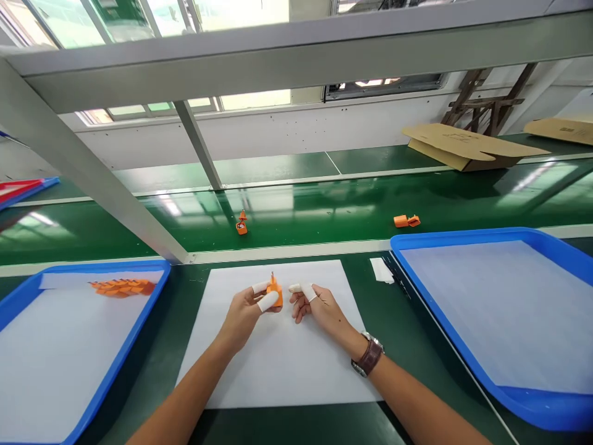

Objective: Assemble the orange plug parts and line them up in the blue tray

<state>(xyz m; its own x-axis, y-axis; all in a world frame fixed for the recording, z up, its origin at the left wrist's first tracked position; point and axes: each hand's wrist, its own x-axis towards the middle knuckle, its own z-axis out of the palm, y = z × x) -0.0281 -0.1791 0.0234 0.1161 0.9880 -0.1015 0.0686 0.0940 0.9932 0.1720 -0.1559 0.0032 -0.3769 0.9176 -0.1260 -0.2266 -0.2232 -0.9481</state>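
My left hand is closed on a small orange plastic part, pinched between thumb and fingers. A thin prong sticks up from the part's top. White finger cots cover the thumb and a fingertip. Just to the right, my right hand has its cot-covered thumb and forefinger pressed together and its other fingers curled. Whether anything tiny sits in that pinch I cannot make out. It is close to the orange part but apart from it. Both hands are above a white paper sheet on the green table.
At left, a blue tray holds a row of orange parts. Another blue tray lies at right, beside a white scrap. Two orange pieces rest on the green belt behind. A grey metal frame crosses overhead.
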